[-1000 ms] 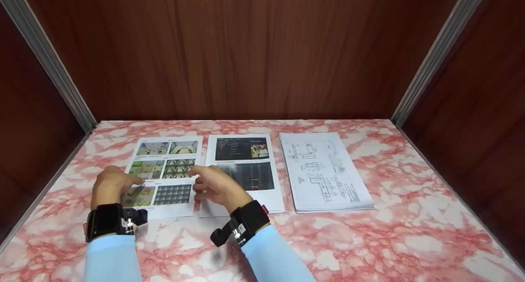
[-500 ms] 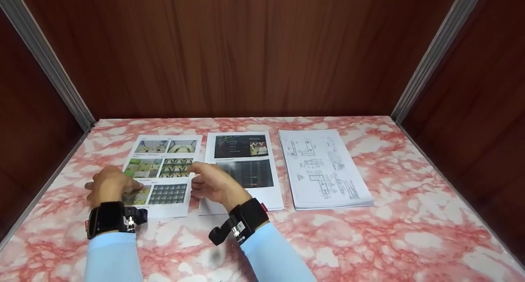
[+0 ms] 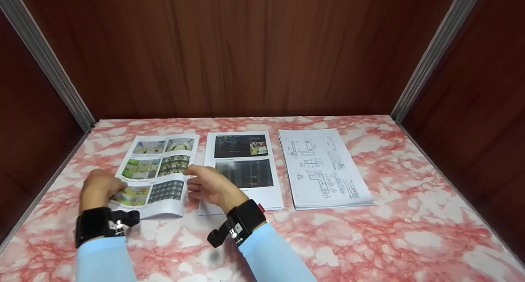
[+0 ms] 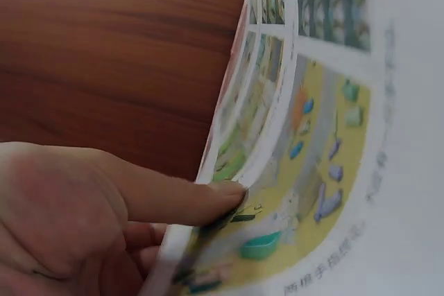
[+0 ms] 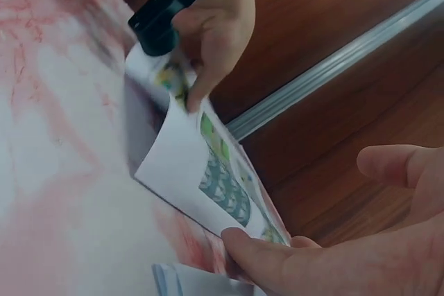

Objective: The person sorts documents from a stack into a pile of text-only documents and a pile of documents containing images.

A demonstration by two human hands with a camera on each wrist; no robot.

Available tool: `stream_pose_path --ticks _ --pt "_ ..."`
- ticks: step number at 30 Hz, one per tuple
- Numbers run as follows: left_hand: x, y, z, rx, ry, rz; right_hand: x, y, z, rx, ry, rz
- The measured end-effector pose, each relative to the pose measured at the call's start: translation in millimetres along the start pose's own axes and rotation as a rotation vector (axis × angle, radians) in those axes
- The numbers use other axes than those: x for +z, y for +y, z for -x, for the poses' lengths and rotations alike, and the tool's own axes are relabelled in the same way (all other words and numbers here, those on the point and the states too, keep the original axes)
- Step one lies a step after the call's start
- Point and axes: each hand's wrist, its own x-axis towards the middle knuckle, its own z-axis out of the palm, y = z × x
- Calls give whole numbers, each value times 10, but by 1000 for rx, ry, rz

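My left hand [image 3: 98, 187] pinches the near left edge of a printed paper [image 3: 169, 191] with colour photo panels, thumb on top and fingers behind. In the left wrist view the paper [image 4: 409, 171] bends in a curve away from that thumb. At its right edge my right hand [image 3: 215, 187] also holds the paper. The right wrist view shows one fingertip of the right hand [image 5: 312, 261] on the printed face and another behind the edge. The near edge bows upward between the hands.
A paper stack with dark screenshots [image 3: 244, 173] lies beside the right hand, partly behind it. Farther right sits a stack of technical drawings [image 3: 328, 171]. All rest on a red-and-white marbled table [image 3: 410, 216], with brown wood-grain panels [image 3: 262, 52] around it.
The left hand has moved left and toward the near left corner, and the right hand slightly left. The printed paper has shifted left, and its near edge now bows up. Both stacks stay put.
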Motion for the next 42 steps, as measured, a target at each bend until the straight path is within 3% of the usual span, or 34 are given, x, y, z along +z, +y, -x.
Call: stream_pose_path --ticks 7,13,16,22,25,29,32,37,42 --pt "-80 -212 -36 -7 -73 126 26 22 2 -56 47 61" --pt "-109 -260 -37 -9 -137 233 -10 45 -3 -125 -4 136" --pt "-104 -210 -12 3 -166 261 -41 47 -8 -145 -13 116" --pt "-100 -88 17 60 -212 264 -123 8 2 -193 93 109" --pt "-86 -30 20 109 -207 262 -173 -30 -4 -226 93 124" --pt "-42 62 21 156 -256 359 -240 -89 4 -270 90 156" --pt "-4 163 34 159 -281 412 -294 -135 20 -294 134 188" --pt "16 341 75 193 -263 385 -419 -247 58 -324 225 275" --pt "25 533 157 185 -284 428 -600 -396 120 -319 243 309"
